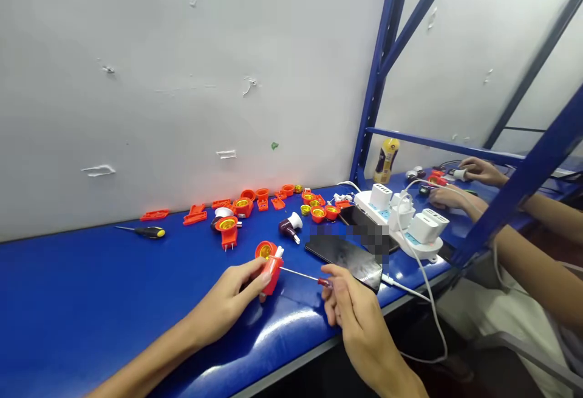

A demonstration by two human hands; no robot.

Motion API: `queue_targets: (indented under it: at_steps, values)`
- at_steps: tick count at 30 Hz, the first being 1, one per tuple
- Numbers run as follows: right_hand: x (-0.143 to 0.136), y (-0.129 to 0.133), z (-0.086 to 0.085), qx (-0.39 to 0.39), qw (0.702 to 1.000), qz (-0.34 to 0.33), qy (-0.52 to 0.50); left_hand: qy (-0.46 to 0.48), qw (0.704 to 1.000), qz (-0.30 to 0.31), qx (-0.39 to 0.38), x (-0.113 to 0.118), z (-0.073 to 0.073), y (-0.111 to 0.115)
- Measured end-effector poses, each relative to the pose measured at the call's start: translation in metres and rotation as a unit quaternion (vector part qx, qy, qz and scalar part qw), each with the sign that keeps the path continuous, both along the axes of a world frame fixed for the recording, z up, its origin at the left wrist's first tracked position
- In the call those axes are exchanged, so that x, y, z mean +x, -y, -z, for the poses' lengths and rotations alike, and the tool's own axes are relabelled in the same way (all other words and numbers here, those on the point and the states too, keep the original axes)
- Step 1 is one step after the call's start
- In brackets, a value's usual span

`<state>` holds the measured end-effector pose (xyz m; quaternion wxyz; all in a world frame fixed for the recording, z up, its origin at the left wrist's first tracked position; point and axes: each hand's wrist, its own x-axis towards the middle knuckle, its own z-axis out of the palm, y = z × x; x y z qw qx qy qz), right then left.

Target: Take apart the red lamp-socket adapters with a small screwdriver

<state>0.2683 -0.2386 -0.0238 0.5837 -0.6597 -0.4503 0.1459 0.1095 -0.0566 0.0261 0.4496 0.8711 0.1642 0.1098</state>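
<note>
The left hand (228, 299) has its thumb and fingers clamped on an orange socket (272, 276), just above the desk (91, 307), likely tilting it so its side faces the tool. The right hand (359, 316) has its fingers closed around the handle of a thin screwdriver (300, 274), the shaft pointing left toward the left fingertips, a grip that seems meant for steering and turning. Its tip meets the socket's side; whether it sits in a screw is too small to tell. Beyond the left fingers lie a pronged socket (229, 239) and a dark bulb holder (288, 228), perhaps kept within reach. A phone (344, 258) lies just beyond the right fingers.
</note>
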Motion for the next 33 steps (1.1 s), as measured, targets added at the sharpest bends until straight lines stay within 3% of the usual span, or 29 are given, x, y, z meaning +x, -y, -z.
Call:
queue_targets:
  at_steps: [10, 15, 24, 27, 33]
  values:
    - [0.002, -0.01, 0.008, 0.066, 0.991, 0.079, 0.087, 0.004, 1.0, -0.005, 0.001, 0.001, 0.006, -0.004]
    - [0.002, -0.018, 0.009, 0.065, 0.991, 0.078, 0.09, 0.007, 1.0, -0.009, 0.002, 0.0, 0.012, -0.004]
    - [0.004, -0.022, 0.002, 0.16, 0.969, 0.081, 0.171, 0.002, 0.999, -0.034, 0.017, -0.002, 0.012, -0.004]
    - [-0.001, -0.024, 0.002, 0.185, 0.971, 0.084, 0.125, 0.002, 1.0, -0.022, 0.011, -0.002, 0.012, -0.004]
    - [-0.019, -0.033, 0.0, 0.222, 0.959, 0.137, -0.11, 0.006, 1.0, -0.011, -0.007, -0.002, 0.012, -0.008]
